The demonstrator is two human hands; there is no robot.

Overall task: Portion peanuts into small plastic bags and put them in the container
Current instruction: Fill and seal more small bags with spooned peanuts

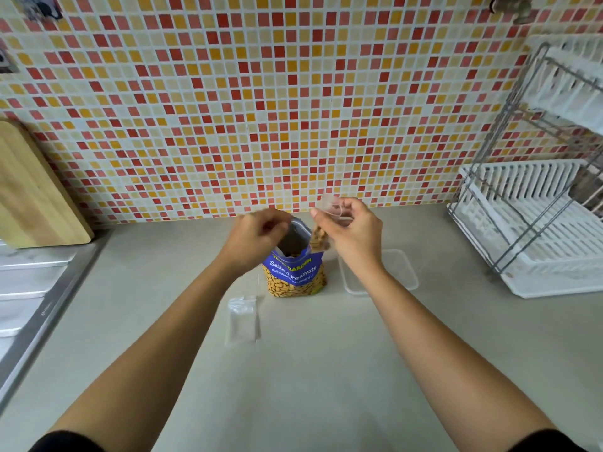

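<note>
Right hand [352, 236] pinches a part-filled small bag [321, 238] beside the peanut bag [293, 275] mouth; left hand [257, 236], blurred, curls above it, its grip unclear.

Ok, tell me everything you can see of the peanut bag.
The peanut bag stands upright on the counter near the tiled wall. It looks like plastic: blue label reading Salted Peanuts, clear lower window full of peanuts, silvery inside. Its top is open. The left hand is at its mouth; contact is too blurred to tell. The right hand holds a small bag beside its upper right edge.
</note>
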